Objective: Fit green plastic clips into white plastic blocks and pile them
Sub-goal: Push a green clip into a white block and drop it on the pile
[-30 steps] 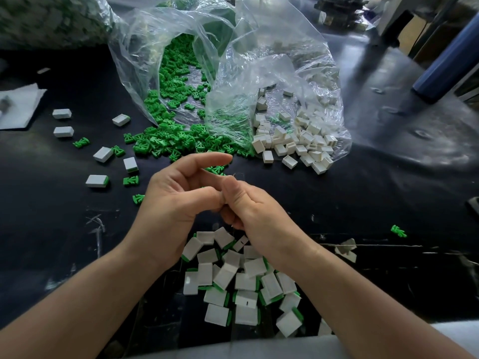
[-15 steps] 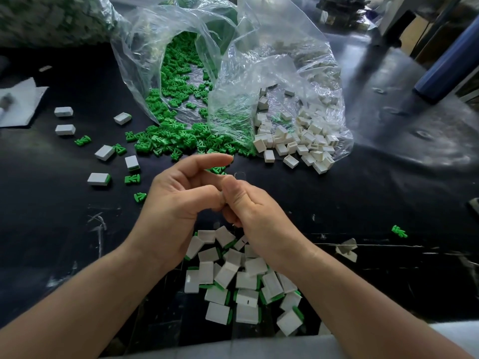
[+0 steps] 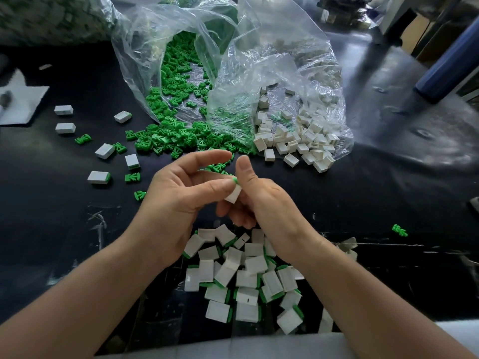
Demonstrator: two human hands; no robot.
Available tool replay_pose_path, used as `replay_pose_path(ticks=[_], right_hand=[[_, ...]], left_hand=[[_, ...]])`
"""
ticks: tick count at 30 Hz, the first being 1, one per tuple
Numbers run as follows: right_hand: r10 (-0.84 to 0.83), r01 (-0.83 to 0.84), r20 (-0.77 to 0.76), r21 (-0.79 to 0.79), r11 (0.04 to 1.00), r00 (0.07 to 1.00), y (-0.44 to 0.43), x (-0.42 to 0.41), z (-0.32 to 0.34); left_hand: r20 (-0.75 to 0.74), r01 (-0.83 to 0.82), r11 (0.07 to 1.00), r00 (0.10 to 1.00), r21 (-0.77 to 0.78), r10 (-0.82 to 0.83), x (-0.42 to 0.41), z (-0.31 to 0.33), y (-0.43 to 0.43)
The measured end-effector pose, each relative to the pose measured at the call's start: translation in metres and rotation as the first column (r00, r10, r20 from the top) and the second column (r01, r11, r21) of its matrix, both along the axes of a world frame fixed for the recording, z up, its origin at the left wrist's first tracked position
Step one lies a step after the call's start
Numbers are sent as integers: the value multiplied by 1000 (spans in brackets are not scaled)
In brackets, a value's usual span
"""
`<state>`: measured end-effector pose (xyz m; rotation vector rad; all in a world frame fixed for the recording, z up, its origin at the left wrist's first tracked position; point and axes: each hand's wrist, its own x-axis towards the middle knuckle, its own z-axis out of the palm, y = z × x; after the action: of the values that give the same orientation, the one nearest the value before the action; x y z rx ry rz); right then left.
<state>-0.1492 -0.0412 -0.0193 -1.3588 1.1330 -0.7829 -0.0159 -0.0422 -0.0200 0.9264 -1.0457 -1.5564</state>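
Between my hands is a white block (image 3: 232, 196) with a green clip (image 3: 235, 180) showing at its top end. My left hand (image 3: 178, 195) pinches it with the thumb, index finger stretched out above. My right hand (image 3: 261, 200) curls its fingers under and beside the block, thumb raised. Below my wrists lies a pile of fitted blocks (image 3: 246, 281), white with green edges. Loose green clips (image 3: 168, 141) spill from a clear bag (image 3: 145, 60). Empty white blocks (image 3: 298, 141) spill from a second bag (image 3: 272, 60).
Single white blocks (image 3: 105, 151) and clips (image 3: 132, 178) are scattered left on the black table (image 3: 388, 182). One stray clip (image 3: 399, 230) lies at the right. A white cloth (image 3: 20, 104) sits far left, a blue cylinder (image 3: 451, 66) far right.
My hands were pressed together, hiding the piece. They have parted a little, my right thumb has lifted, and the white block with its green clip now shows between them.
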Motion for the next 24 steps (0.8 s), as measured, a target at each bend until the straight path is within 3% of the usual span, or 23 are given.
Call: replay_pose_path(ticks=[8,13,20,24], right_hand=[[-164,160,-107,-44,986,981,-12,-12,0],[-290,263,-217,-146,954,932,-22,-22,-6],[-505,316,-453,-429,846,735,-37,-44,-6],[-574,316,-554,-495,809,603,-47,-58,-10]], left_hand=[[124,-85,993,988,-78,95,0,-1,1],[125,-75,993,988,-89,85,-1,-1,1],[125,-59,993,990,-102,72,0,2,3],[159,153,978,979,-138,-131,0,7,9]])
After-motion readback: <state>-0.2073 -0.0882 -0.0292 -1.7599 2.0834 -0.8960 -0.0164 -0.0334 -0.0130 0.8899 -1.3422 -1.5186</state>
